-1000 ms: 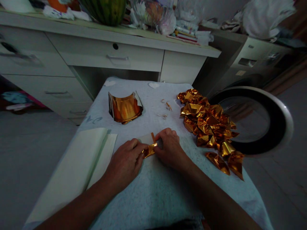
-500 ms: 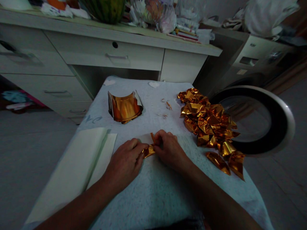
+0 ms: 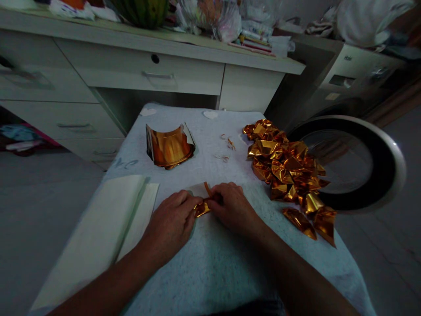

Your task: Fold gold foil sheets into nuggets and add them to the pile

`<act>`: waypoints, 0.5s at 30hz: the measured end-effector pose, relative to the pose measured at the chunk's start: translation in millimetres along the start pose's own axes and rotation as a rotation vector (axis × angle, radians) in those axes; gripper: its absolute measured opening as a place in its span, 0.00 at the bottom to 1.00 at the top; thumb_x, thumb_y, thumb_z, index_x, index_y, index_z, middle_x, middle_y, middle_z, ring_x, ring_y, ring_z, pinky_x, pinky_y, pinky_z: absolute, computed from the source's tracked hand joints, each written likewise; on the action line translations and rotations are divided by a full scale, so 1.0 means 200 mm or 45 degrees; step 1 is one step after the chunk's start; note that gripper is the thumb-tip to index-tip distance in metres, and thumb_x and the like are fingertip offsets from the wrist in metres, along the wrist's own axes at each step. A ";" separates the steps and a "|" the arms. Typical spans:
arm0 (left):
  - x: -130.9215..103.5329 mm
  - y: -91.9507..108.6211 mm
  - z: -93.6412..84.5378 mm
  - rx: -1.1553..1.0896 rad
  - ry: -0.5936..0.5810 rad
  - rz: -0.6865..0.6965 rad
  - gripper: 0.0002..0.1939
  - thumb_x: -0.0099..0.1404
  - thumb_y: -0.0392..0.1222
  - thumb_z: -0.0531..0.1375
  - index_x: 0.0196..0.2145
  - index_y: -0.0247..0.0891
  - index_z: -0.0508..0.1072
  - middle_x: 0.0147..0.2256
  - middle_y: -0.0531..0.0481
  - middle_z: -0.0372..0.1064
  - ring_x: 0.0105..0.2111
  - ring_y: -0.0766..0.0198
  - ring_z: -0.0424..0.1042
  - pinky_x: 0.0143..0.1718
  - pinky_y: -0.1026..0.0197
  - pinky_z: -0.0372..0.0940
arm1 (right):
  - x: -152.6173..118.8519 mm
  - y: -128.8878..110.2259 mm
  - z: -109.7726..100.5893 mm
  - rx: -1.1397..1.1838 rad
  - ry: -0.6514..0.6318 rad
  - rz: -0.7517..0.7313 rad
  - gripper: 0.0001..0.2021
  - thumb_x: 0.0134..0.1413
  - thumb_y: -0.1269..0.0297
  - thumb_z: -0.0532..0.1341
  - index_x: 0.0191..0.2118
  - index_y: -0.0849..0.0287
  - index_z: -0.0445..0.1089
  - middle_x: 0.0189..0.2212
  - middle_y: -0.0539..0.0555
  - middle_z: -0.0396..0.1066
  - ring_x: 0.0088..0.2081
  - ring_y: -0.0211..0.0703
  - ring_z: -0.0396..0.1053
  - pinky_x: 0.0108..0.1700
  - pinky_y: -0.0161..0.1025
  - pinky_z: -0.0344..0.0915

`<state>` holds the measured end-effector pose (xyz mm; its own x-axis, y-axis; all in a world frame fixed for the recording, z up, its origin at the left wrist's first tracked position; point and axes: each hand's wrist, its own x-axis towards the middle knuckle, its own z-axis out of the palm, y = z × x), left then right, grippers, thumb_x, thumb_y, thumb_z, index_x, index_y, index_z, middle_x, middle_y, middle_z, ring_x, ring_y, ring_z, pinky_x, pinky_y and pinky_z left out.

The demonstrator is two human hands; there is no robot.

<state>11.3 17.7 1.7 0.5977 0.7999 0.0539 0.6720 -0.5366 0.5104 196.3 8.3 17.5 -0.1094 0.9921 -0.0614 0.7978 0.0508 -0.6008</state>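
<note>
Between my hands, low over the cloth, is a piece of gold foil paper (image 3: 202, 209) with a narrow strip standing up from its far edge. My left hand (image 3: 176, 215) pinches the foil's left end between thumb and fingers. At the opposite end, my right hand (image 3: 230, 204) has its fingertips closed on the foil, hiding part of it. Right of my hands lies a heap of folded gold foil pieces (image 3: 289, 169). Farther off, to the left, a curved stack of gold foil sheets (image 3: 170, 148) rests on the cloth.
A pale cloth (image 3: 210, 263) covers the table. Folded cream paper (image 3: 95, 237) lies along its left side, and thin scraps (image 3: 230, 144) lie near the middle. Beyond stand a white desk (image 3: 148, 74) and a washing machine with its round door (image 3: 348, 162) swung out beside the table.
My right fingertips have shifted slightly along the foil and cover more of it near the upright strip. The left hand keeps its pinch. The whole view has moved a little.
</note>
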 end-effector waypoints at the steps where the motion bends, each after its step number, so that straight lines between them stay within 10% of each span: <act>1: 0.00 0.00 0.00 -0.003 0.001 0.002 0.13 0.68 0.34 0.50 0.45 0.40 0.72 0.35 0.48 0.62 0.37 0.58 0.65 0.38 0.55 0.63 | 0.00 0.00 0.00 -0.001 -0.001 0.000 0.05 0.54 0.68 0.62 0.28 0.59 0.69 0.26 0.49 0.68 0.34 0.40 0.60 0.39 0.40 0.49; 15: -0.01 -0.02 0.01 0.028 0.001 0.023 0.14 0.68 0.34 0.50 0.45 0.40 0.72 0.34 0.48 0.64 0.36 0.57 0.65 0.37 0.54 0.63 | -0.01 0.00 0.00 -0.045 0.011 0.025 0.06 0.58 0.66 0.61 0.30 0.59 0.70 0.29 0.51 0.68 0.36 0.42 0.60 0.39 0.40 0.50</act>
<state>9.3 18.1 -1.4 0.6095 0.7903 0.0637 0.6707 -0.5568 0.4901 195.1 7.1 17.3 -0.0886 0.9939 -0.0658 0.8201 0.0353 -0.5711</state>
